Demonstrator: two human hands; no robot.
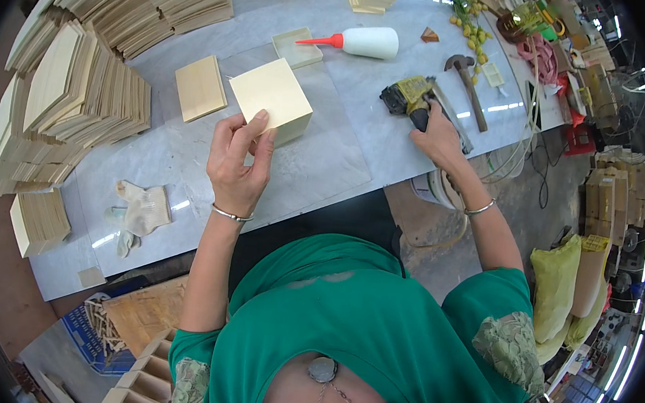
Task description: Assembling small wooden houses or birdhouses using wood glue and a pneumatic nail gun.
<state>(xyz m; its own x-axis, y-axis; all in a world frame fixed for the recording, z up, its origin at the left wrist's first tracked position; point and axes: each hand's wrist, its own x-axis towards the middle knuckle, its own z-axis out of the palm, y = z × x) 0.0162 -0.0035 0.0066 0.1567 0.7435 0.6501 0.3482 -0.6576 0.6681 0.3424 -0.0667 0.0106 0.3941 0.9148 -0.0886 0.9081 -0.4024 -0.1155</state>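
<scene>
My left hand (240, 156) pinches the near edge of a pale wooden box (274, 91) between thumb and fingers. The box rests on or just over the grey-white tabletop (327, 152); its inside is hidden. To the right, my right hand (439, 139) is wrapped round the dark grip of a yellow-and-black nail gun (410, 94), which lies on the table. Left of the box are thin square wooden panels (200, 89). Behind it sits a shallow wooden frame (283, 49), with the red nozzle of a white glue bottle (371, 42) over it.
Tall stacks of wooden panels (87, 89) fill the left side. A hammer (470, 92) lies right of the nail gun, near yellow fruit on stems (471, 34). A pale glove (145, 209) lies at the near left. A pale hose (523, 138) hangs over the right edge.
</scene>
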